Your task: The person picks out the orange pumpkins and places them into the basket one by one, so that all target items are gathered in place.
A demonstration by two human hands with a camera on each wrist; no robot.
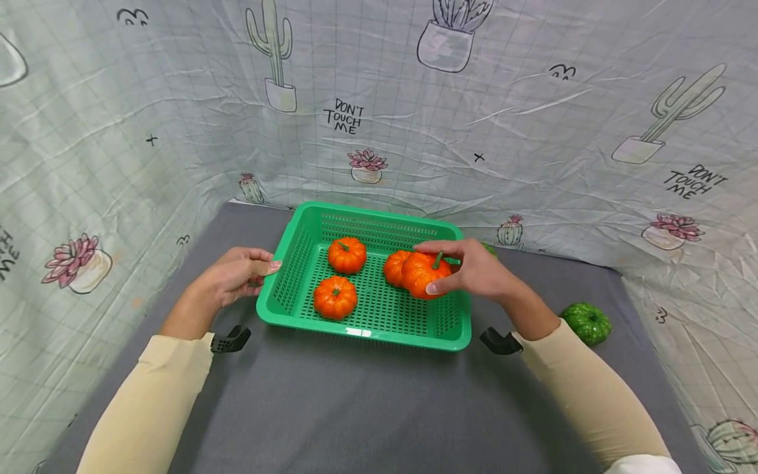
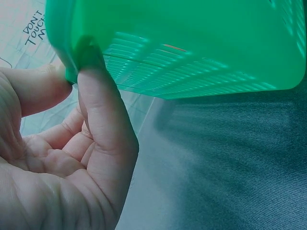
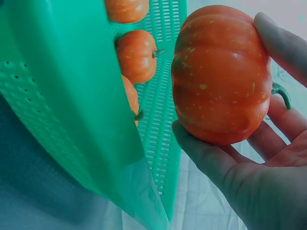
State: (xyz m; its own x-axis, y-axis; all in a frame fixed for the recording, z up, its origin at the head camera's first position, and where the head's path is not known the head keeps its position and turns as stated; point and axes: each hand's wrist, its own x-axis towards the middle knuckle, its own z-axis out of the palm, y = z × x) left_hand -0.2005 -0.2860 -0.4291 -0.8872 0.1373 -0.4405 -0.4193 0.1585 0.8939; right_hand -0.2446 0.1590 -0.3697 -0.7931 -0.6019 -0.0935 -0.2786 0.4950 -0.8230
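Observation:
My left hand [image 1: 237, 275] pinches the left rim of a green plastic basket [image 1: 367, 336] between thumb and forefinger, as the left wrist view shows up close. With thumb and fingers spread around its sides, my right hand [image 1: 480, 266] grips a small orange pumpkin [image 3: 220, 76] with a green stem. It is held up over the right end of the basket. Inside lie three more orange pumpkins: one toward the back [image 1: 347, 255], one at the front left [image 1: 335, 297], and one [image 1: 394, 268] partly hidden behind the held pumpkin.
A green pumpkin [image 1: 586, 323] sits on the grey tabletop [image 1: 367, 408], beside my right forearm. A bit of another green thing [image 1: 489, 249] shows behind my right hand. Cactus-printed cloth [image 1: 414, 131] hangs behind the table and at both sides.

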